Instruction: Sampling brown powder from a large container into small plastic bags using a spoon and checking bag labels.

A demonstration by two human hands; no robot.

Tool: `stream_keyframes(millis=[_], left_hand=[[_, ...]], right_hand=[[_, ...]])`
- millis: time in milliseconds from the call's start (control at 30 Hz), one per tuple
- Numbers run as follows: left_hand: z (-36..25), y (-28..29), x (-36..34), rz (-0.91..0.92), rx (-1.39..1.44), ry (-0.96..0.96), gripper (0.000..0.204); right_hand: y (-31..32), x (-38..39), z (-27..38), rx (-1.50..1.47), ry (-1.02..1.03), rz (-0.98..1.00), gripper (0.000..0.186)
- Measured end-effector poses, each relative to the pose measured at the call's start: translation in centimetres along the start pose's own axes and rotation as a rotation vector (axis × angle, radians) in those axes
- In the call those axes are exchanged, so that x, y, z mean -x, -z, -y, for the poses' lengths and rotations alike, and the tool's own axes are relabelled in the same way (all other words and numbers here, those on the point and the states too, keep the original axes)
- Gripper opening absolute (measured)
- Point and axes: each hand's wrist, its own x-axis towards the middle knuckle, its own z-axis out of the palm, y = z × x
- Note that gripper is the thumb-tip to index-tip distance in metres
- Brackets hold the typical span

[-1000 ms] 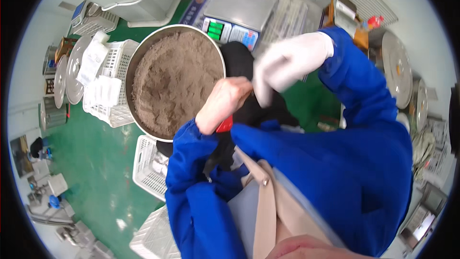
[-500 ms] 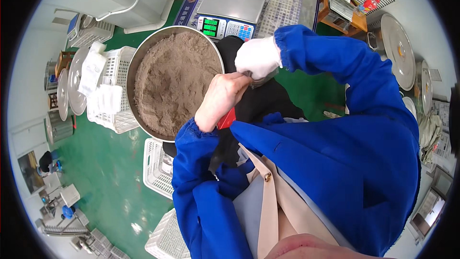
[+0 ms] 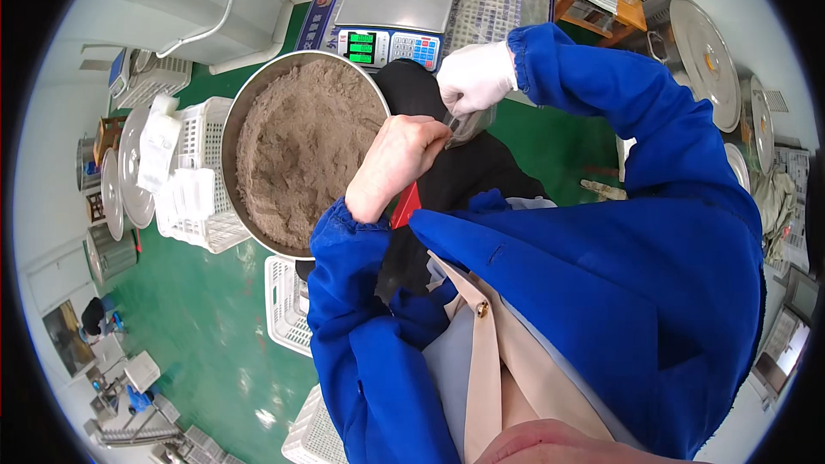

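Observation:
My left hand (image 3: 397, 159) is bare and closed, its fingertips pinching the edge of a small clear plastic bag (image 3: 471, 126). My right hand (image 3: 477, 77) wears a white glove and grips the same bag from the far side, fingers closed. The bag hangs between the hands above my dark-clothed lap; what it contains is hard to make out. Just left of my left hand stands a wide steel basin (image 3: 230, 163) with grey-brown powder (image 3: 296, 159) in it. A flat red object (image 3: 406, 205) shows beneath my left wrist, partly hidden.
Beyond my hands, a digital scale (image 3: 397, 2) rests on a covered table. Left of the basin, a white plastic crate (image 3: 204, 215) holds clear packaging (image 3: 189, 193). Another white crate (image 3: 286, 314) sits on the green floor near my left elbow. Lidded steel pots (image 3: 706, 51) stand at right.
My right hand has moved slightly up and away from my left, and more of the clear bag shows between them. The whole view has shifted a little.

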Motion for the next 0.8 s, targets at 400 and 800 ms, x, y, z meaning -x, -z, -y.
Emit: stream_keyframes(millis=[400, 800], left_hand=[[0.6, 0.8, -0.5, 0.019, -0.031, 0.023, 0.008], [0.3, -0.2, -0.4, -0.071, -0.008, 0.079, 0.010]], right_hand=[[0.6, 6.6, -1.6, 0.023, -0.178, -0.600, 0.023], [-1.8, 4.7, 2.4, 0.196, 0.139, -0.604, 0.022]])
